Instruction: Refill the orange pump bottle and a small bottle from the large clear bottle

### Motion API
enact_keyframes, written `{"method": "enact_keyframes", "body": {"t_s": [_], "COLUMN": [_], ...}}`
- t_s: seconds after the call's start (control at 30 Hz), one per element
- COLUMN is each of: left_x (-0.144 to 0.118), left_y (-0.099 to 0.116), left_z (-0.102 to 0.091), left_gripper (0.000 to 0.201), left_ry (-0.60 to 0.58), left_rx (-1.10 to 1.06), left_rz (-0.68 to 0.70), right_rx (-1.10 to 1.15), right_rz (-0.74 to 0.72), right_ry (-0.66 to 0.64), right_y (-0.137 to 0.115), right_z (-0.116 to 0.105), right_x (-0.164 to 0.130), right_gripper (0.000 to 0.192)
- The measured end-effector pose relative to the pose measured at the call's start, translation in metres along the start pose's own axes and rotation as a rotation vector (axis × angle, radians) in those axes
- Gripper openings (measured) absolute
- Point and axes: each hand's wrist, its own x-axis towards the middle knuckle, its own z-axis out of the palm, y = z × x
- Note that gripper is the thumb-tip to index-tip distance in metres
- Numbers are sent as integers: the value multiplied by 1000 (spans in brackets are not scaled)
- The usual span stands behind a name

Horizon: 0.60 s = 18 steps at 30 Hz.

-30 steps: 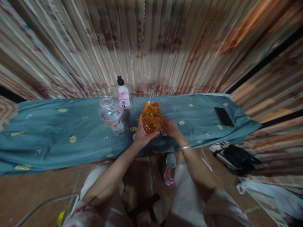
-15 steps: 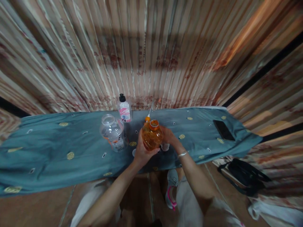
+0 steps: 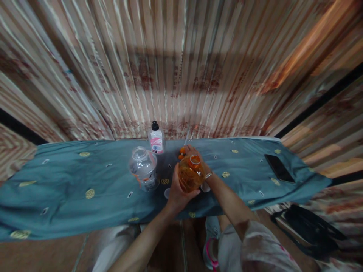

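Observation:
My left hand (image 3: 180, 194) is wrapped around a round, see-through orange bottle (image 3: 190, 179) with an uncapped neck, tilted slightly toward me. Behind the bottle, my right hand (image 3: 195, 153) reaches across with its fingers closed on an orange pump top (image 3: 182, 152). A thin clear tube (image 3: 187, 136) runs from that top toward the curtain. The bottle's neck partly covers my right hand. Beside my left hand lies a small whitish disc (image 3: 167, 193). A small clear piece (image 3: 205, 187) shows under my right wrist.
Left of my hands stands a large clear open jar (image 3: 144, 172). Behind it is a pink-labelled bottle with a black cap (image 3: 156, 139). A dark phone (image 3: 279, 168) lies at the right on the teal cloth (image 3: 107, 185). A pleated curtain (image 3: 170, 75) hangs behind.
My right hand has left the side of the orange bottle and moved forward to the orange pump top. My left hand still holds the bottle. The view has shifted slightly.

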Motion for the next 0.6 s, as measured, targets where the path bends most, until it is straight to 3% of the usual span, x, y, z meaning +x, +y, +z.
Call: {"method": "enact_keyframes", "body": {"t_s": [0.17,0.33,0.47,0.6], "left_x": [0,2,2,3], "left_y": [-4,-11,-14,-17], "left_z": [0,1,2,4], "left_gripper": [127,126,125,126], "left_ry": [-9,-33,-12,22], "left_rx": [-5,-53,-52,-76], "left_rz": [11,46,50,56], "right_rx": [-28,-7,136,185], "right_rz": [-34,-69,-40,-54], "right_ry": [-45,-109,-72,-5], "right_y": [-8,-9,-8,-9], "right_z": [-1,4,1,-20], "right_x": [19,27,26,15], "right_gripper": [48,25,15,12]}}
